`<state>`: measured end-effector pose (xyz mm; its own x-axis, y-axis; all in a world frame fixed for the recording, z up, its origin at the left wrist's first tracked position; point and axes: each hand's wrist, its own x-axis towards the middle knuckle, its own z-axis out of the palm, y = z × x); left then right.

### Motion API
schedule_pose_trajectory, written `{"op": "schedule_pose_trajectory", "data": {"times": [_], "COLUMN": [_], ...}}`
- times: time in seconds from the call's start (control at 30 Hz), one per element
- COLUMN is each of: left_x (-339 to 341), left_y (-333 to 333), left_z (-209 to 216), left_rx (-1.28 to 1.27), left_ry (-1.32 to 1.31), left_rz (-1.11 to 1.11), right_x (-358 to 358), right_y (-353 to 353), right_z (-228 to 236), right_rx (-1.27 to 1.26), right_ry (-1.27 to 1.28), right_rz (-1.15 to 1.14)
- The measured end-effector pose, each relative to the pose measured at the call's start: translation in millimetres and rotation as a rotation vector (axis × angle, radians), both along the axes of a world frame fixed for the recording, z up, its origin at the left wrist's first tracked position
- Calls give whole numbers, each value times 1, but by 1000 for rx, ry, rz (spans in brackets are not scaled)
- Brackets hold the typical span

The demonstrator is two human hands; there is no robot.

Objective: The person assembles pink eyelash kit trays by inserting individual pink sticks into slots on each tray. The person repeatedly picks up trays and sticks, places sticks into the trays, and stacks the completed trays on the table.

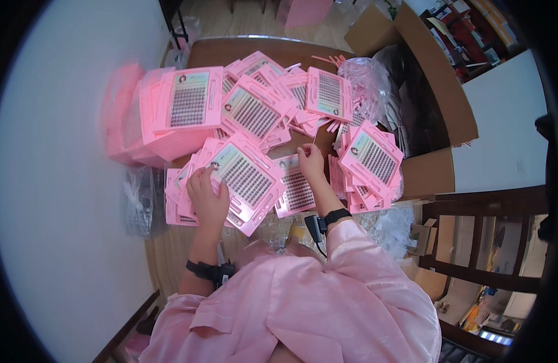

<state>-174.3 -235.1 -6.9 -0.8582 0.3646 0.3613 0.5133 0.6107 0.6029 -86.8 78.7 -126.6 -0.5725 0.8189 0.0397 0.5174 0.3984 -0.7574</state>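
Note:
My left hand lies on the left edge of a pink false-eyelash tray, fingers stretched out and thumb apart. That tray tops a loose, fanned pile at the near left and carries rows of dark lash clusters. To its right, my right hand is closed in a pinch above another eyelash tray at the table's near edge. A thin sliver shows at its fingertips, too small to make out. Beside this hand stands a stack of eyelash trays, its top one turned askew.
More eyelash trays are heaped across the brown table. A leaning stack is at the far left by pink plastic bags. At the far right, a clear bag of pink pieces sits against an open cardboard box.

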Motion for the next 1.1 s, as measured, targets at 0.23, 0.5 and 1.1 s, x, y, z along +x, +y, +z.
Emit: {"op": "schedule_pose_trajectory", "data": {"times": [0.23, 0.5, 1.1], "left_x": [0, 1, 384], "left_y": [-2, -40, 280], "left_z": [4, 3, 70], "left_rx": [42, -37, 113], "left_ry": [28, 98, -8], "left_rz": [-83, -27, -572], "right_x": [-1, 130, 742], "right_y": [11, -44, 86], "right_z": [13, 46, 71], "right_rx": [-359, -634, -737], "right_ry": [153, -146, 107], "right_rz": [160, 456, -493]}}
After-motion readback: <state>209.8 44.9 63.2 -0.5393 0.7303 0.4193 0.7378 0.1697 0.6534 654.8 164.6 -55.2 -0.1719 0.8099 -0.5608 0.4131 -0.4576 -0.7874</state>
